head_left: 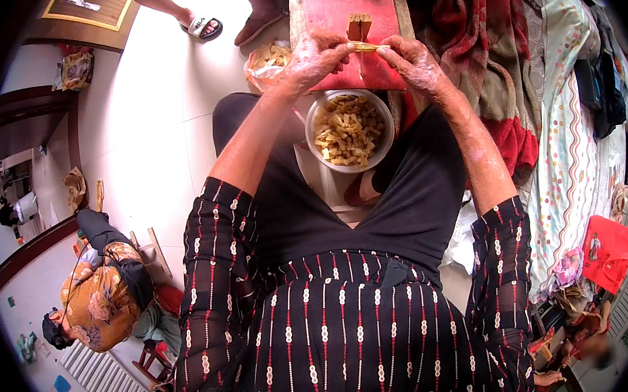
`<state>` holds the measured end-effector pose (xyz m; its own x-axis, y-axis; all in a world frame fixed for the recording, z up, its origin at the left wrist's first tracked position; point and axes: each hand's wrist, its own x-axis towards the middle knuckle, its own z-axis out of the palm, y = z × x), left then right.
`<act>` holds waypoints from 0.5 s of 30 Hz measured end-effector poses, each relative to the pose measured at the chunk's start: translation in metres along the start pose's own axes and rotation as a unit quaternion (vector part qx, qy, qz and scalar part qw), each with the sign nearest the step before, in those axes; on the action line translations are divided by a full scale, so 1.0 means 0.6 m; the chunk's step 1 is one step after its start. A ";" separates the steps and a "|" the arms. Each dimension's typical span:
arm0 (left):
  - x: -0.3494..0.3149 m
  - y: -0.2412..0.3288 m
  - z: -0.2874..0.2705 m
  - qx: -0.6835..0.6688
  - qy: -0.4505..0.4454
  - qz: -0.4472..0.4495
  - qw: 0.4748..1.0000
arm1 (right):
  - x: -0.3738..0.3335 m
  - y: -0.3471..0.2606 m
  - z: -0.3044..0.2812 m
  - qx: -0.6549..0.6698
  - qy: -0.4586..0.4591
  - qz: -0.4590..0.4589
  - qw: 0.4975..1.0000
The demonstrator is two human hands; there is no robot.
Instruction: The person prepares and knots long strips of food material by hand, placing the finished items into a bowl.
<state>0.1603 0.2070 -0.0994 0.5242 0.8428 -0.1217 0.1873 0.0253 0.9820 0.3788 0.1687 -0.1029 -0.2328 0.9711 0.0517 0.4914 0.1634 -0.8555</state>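
A red tabletop (315, 21) lies far; by its near edge is a white bowl (310, 134) of yellowish pieces (351, 129). The left hand (319, 57) and right hand (414, 61), fingertips pinched, hold a yellow strip (367, 46) above the tabletop.

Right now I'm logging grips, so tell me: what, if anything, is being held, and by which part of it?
A thin yellowish strip, held by its ends: the left hand pinches its left end, the right hand its right.
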 end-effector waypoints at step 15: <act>-0.048 -0.052 -0.062 0.101 0.107 -0.049 0.988 | -0.086 -0.014 -0.008 0.194 0.038 0.157 0.968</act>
<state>0.1081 0.2018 -0.1213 0.3126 0.9363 -0.1602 0.4010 0.0228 0.9158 0.3906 0.1180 -0.0960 -0.0543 0.9747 -0.2167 0.1718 -0.2046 -0.9636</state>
